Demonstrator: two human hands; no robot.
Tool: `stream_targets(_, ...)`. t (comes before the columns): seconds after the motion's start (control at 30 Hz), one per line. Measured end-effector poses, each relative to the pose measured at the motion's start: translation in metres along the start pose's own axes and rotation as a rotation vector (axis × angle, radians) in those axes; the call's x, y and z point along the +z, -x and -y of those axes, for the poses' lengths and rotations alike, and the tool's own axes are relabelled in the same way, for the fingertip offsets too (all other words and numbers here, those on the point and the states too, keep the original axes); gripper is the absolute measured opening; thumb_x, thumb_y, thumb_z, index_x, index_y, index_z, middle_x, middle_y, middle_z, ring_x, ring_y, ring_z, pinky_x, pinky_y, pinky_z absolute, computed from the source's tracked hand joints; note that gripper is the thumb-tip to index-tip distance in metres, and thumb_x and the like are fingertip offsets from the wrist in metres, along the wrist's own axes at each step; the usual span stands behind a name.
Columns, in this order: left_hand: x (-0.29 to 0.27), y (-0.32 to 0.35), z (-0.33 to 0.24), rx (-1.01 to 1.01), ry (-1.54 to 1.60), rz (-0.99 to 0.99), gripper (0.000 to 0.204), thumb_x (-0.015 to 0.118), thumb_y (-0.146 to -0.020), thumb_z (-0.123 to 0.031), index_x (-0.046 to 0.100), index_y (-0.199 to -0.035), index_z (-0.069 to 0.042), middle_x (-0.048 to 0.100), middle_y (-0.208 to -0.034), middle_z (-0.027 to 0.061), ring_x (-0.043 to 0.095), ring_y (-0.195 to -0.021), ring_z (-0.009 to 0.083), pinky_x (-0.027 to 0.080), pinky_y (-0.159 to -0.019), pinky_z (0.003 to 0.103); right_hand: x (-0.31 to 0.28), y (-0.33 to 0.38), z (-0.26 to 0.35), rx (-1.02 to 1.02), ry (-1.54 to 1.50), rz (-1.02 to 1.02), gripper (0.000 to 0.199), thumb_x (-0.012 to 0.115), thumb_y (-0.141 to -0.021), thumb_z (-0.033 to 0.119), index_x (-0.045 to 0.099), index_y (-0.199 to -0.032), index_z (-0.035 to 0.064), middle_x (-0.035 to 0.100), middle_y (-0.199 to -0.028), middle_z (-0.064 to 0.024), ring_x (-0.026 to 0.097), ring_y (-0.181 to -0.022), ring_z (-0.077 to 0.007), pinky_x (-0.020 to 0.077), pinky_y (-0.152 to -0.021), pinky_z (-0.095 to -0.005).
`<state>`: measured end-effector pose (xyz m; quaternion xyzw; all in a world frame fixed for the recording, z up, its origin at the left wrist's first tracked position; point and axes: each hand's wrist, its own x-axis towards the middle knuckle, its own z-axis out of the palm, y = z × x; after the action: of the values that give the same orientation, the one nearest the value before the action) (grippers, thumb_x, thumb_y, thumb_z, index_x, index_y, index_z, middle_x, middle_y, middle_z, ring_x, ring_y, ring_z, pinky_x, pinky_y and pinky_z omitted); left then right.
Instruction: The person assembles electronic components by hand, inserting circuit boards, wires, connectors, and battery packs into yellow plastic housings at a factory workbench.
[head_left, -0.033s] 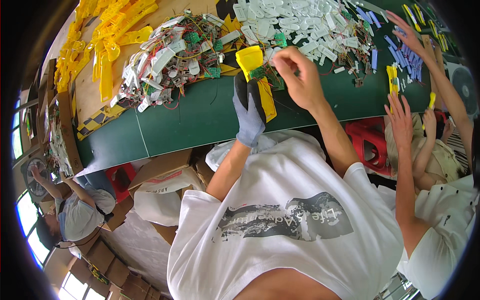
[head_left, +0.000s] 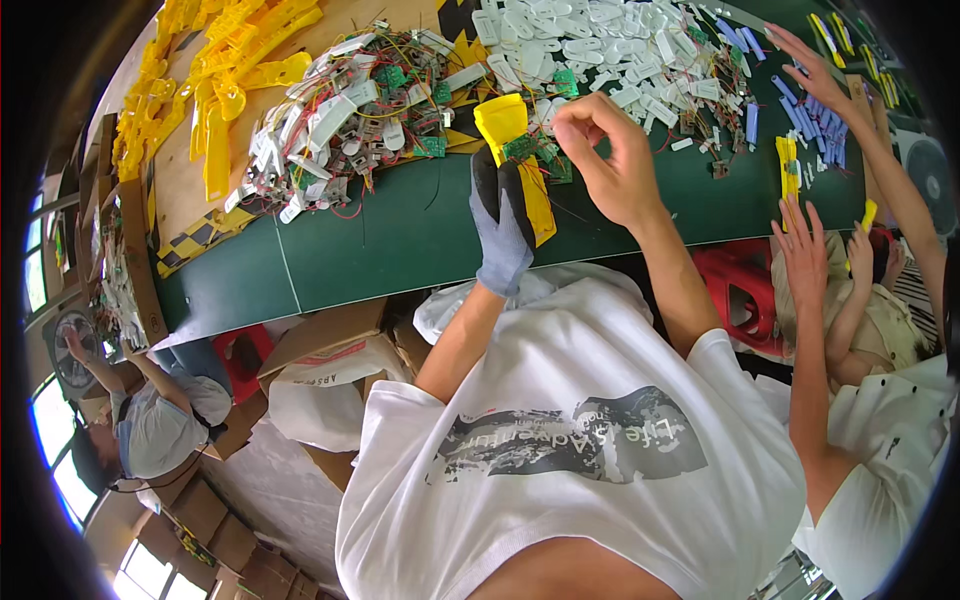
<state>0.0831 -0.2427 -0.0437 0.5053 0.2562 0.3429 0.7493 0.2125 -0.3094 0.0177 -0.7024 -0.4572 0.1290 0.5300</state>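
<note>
In the head view, my one feed, I have the left hand (head_left: 500, 225) in a grey glove with dark fingers, closed around a long yellow casing (head_left: 538, 200). The casing slants in front of me, its wide end pointing away past the fingertips and its narrow end coming back beside the palm; I can't tell whether it touches the green tabletop (head_left: 380, 245) below. A small green circuit board (head_left: 519, 148) shows at the casing, just by the gloved fingertips.

My right hand (head_left: 615, 165) is bare and sits just right of the casing, its fingers curled in, with thumb and forefinger near each other. I can't tell from here whether they pinch anything.

Beyond my left hand, to the left, I see a heap of wired parts (head_left: 335, 125), white pieces mixed with red wires, and farther left a pile of yellow casings (head_left: 225, 90). Past the right hand lies a spread of white covers (head_left: 570, 45), with blue cylinders (head_left: 830, 125) off to its right.

At the right, a co-worker's hand (head_left: 803, 250) reaches toward another yellow casing (head_left: 787, 165); a second bare hand (head_left: 812, 75) is near the cylinders. A red stool (head_left: 738, 290) stands under the near edge.
</note>
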Motion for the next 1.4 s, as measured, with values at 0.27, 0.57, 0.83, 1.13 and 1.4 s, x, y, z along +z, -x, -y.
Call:
stream_targets(0.27,0.008,0.005,-0.009,0.013,0.032,0.02,0.037,0.037,-0.097,-0.017,0.033,-0.131,-0.002,0.052,-0.109,0.01,0.055,-0.093,0.0153,0.047,-0.079,0.028,-0.001,0.008,0.031,-0.092,0.195,0.192,0.018,0.069,-0.078,0.012,0.063,-0.094,0.0052,0.061,-0.091,-0.0083,0.065,-0.072,-0.0189,0.0514,-0.065,-0.0292)
stream_targets(0.57,0.009,0.008,0.006,0.034,-0.081,-0.143,0.039,0.036,-0.098,-0.022,0.035,-0.13,0.001,0.051,-0.109,0.011,0.049,-0.097,0.016,0.042,-0.084,0.03,0.008,0.018,0.027,-0.015,0.116,0.099,0.017,0.069,-0.075,0.003,0.062,-0.091,0.0019,0.064,-0.082,-0.0078,0.066,-0.072,-0.018,0.0521,-0.065,-0.0273)
stream_targets(0.83,0.011,0.01,0.0,0.076,-0.117,-0.166,0.041,0.037,-0.097,-0.018,0.035,-0.131,0.004,0.052,-0.111,0.0132,0.049,-0.098,0.0174,0.042,-0.084,0.031,0.005,0.019,0.028,0.11,0.016,0.168,0.017,0.068,-0.076,0.002,0.063,-0.092,0.0005,0.066,-0.085,-0.0074,0.065,-0.07,-0.015,0.0511,-0.066,-0.0263)
stream_targets(1.13,0.004,0.006,-0.002,0.126,-0.297,-0.073,0.039,0.036,-0.099,-0.02,0.032,-0.132,0.0,0.052,-0.111,0.0112,0.053,-0.095,0.0165,0.045,-0.082,0.031,0.01,0.021,0.023,0.371,-0.408,0.24,0.015,0.062,-0.082,0.008,0.062,-0.093,-0.0021,0.065,-0.084,-0.004,0.061,-0.078,-0.0092,0.047,-0.074,-0.0242)
stream_targets(1.4,0.008,0.006,0.0,0.101,-0.013,-0.06,0.043,0.034,-0.097,-0.017,0.028,-0.136,0.0,0.048,-0.113,0.0108,0.05,-0.091,0.0155,0.044,-0.078,0.029,0.014,0.032,0.032,0.126,-0.038,0.082,0.014,0.068,-0.077,0.011,0.063,-0.085,0.0014,0.064,-0.082,-0.0081,0.062,-0.074,-0.0182,0.0484,-0.069,-0.0281)
